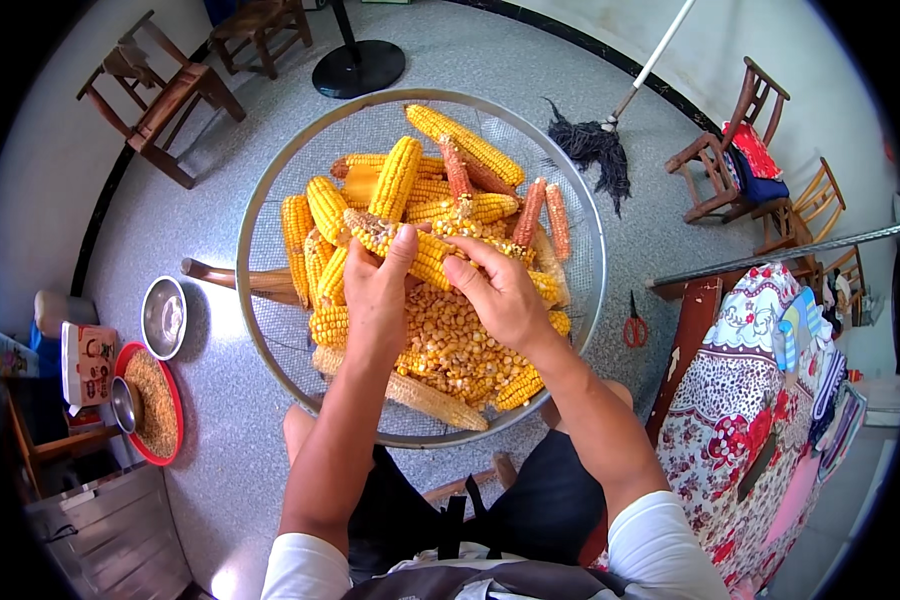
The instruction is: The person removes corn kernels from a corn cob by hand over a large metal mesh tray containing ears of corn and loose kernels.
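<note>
My left hand (384,281) grips one end of a corn cob (429,259) whose yellow kernels are partly gone near its upper left tip. The thumb and fingers of my right hand (495,292) close on the cob's other end. Both hands are over a large round sieve (600,247) with a metal rim and mesh bottom. Loose kernels (442,337) lie heaped in it below my hands. Full yellow cobs (396,176) are piled on the far and left sides. Bare reddish cobs (529,214) rest at the right, and a pale stripped cob (439,401) lies near the front.
Left on the floor are a metal bowl (164,318) and a red basin (176,397) of grain holding a smaller bowl. Red-handled scissors (634,330) and a mop (592,146) are at the right, beside a bed with a floral cover (720,427). Wooden chairs (169,105) stand farther off.
</note>
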A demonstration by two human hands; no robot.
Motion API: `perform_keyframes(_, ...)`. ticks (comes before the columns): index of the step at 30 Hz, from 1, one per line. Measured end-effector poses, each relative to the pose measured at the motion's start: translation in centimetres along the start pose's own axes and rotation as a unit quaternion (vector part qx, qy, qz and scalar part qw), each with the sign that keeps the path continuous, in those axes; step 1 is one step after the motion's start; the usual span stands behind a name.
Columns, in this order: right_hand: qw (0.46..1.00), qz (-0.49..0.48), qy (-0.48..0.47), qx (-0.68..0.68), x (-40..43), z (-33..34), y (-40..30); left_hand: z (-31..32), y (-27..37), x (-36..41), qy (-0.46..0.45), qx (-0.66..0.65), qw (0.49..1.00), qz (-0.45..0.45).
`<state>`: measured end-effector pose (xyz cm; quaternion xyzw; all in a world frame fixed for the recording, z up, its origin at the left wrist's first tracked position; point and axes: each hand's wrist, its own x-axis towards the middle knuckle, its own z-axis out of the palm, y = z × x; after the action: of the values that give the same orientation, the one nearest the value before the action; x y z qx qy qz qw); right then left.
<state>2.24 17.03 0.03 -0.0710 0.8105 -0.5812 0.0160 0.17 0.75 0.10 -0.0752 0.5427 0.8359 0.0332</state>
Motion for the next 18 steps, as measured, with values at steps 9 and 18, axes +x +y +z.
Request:
perform_keyframes(9, 0.999, 0.042, -0.003, -0.025, 0.5, -0.5, -0.2, -0.1, 0.3, -0.3, -0.005, 0.024, 0.999, -0.023)
perform_keyframes(18, 0.999, 0.024, -0.015, -0.015, 0.3, -0.2, -0.5, 0.2, 0.6, -0.6, 0.014, 0.034, 0.999, -0.035)
